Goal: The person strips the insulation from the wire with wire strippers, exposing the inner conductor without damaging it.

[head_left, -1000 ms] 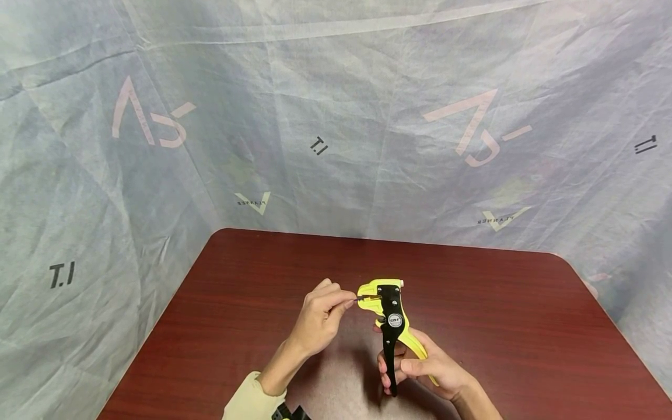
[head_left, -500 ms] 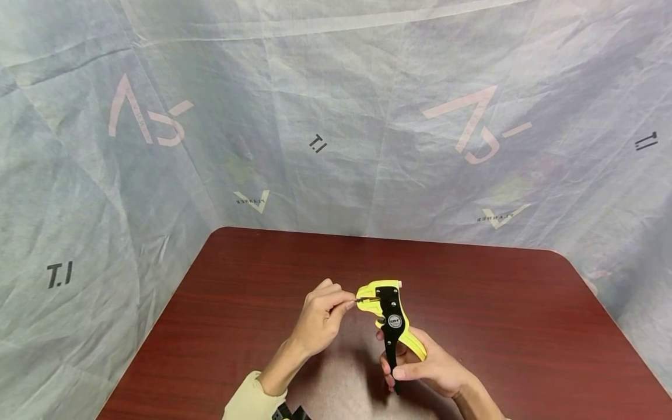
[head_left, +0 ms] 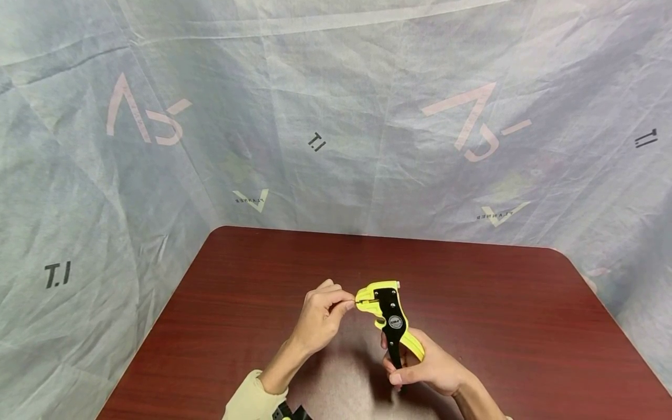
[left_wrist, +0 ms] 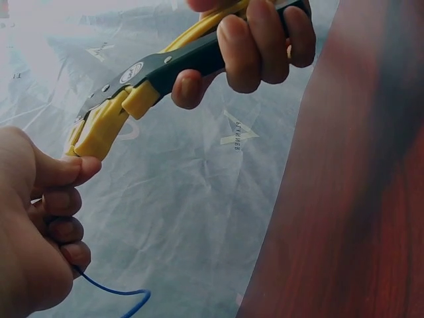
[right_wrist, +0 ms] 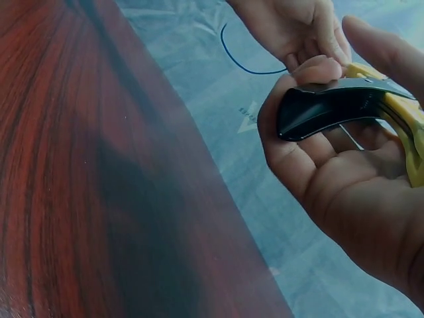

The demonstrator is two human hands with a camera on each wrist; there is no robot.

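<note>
A yellow and black wire stripper (head_left: 389, 309) is held above the table in my right hand (head_left: 433, 364), whose fingers curl round its two handles. Thumb and forefinger of my left hand (head_left: 317, 318) pinch a thin wire right at the yellow mouth of the stripper. The wire's end lies in the mouth; how far in is hard to see. In the left wrist view the blue wire (left_wrist: 112, 290) trails in a loop below the left fingers. The right wrist view shows the black handle (right_wrist: 331, 112) in the curled right fingers, with the blue wire (right_wrist: 248, 69) beyond.
The dark red wooden table (head_left: 252, 274) lies under both hands. Grey printed cloth sheets (head_left: 336, 116) hang behind it and along its sides. A small black device (head_left: 291, 412) sits by the left sleeve at the bottom edge.
My right hand has squeezed the stripper's handles closer together, and the thumb has moved over to the black handle. The stripper has tilted slightly. My left hand stays nearly in place, pinching the wire.
</note>
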